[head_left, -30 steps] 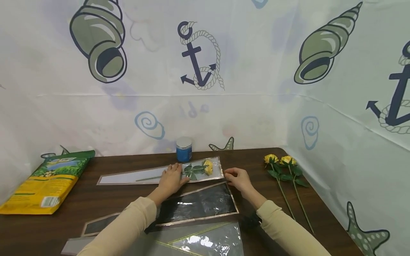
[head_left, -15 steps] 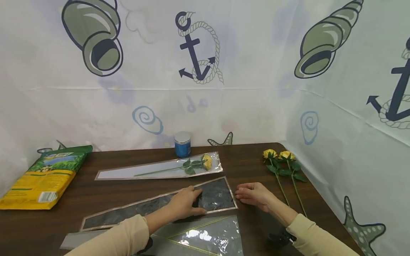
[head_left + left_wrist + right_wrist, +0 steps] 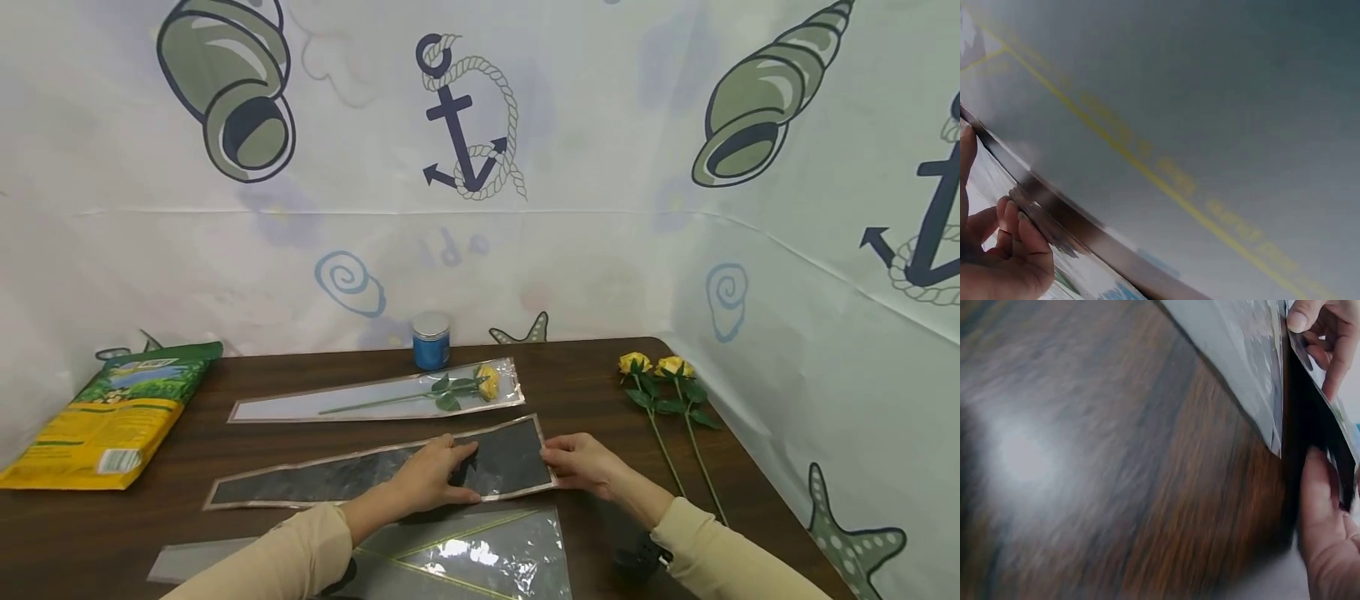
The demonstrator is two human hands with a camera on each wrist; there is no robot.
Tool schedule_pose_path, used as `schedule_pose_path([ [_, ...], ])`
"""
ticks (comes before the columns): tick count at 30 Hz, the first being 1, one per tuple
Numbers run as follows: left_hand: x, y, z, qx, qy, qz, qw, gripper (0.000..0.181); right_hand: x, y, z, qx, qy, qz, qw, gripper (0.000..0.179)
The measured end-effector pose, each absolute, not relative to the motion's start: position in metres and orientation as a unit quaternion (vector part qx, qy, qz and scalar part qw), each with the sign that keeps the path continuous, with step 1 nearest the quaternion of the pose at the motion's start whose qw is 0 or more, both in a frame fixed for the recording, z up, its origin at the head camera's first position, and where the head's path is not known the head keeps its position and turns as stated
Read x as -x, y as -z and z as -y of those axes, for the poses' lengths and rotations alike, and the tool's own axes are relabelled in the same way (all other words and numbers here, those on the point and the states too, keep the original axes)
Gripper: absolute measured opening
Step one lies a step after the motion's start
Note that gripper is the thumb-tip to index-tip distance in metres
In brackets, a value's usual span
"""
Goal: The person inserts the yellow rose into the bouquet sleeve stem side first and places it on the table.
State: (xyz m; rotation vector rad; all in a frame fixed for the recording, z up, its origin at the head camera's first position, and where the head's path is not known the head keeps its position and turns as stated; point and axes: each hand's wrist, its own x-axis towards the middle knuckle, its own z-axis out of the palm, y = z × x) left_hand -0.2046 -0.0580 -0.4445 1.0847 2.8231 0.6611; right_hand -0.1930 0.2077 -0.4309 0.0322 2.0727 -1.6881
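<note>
- The table (image 3: 570, 383) carries everything; nothing on it has shifted in the last moment bar what is between the person's hands.
- The grey sheet (image 3: 487, 567), yellow lines across it, lies at the near side, just short of the black sleeve and unmoved.
- The black sleeve (image 3: 360, 473) is what changed: half a second ago its narrow left end slanted nearer the person; now that end has swung away, so the piece lies closer in line with the rose sleeve (image 3: 300, 406). It is mid-table, between that one and the grey sheet. I'd judge the work has passed to it, and I see no flower inside.
- The bag (image 3: 112, 433) sits at the far left, untouched.
- The rose sleeve, where the hands were a second ago, is now let go, a yellow rose (image 3: 487, 383) under its clear part; that one looks dealt with for now.
- Two loose roses (image 3: 678, 408) lie at the right, outside both sleeves.
- The left hand (image 3: 427, 479) holds the black sleeve near its wide end, some fingers curled against it.
- The right hand (image 3: 588, 467), clear of it half a second ago, now pinches its right edge.
- The blue jar (image 3: 431, 346) stands at the back, unchanged.
</note>
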Motion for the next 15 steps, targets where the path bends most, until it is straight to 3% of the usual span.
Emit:
schedule_pose_path([
  [7,0.205,0.446,0.058,-0.334,-0.236,-0.912,0.026,0.07,0.198,0.441,-0.194,0.006,0.656,-0.723,0.215,0.021],
  [15,0.206,0.455,0.039,-0.269,-0.367,-0.89,-0.023,0.054,0.2,0.45,-0.182,0.01,0.676,-0.717,0.171,0.024],
])
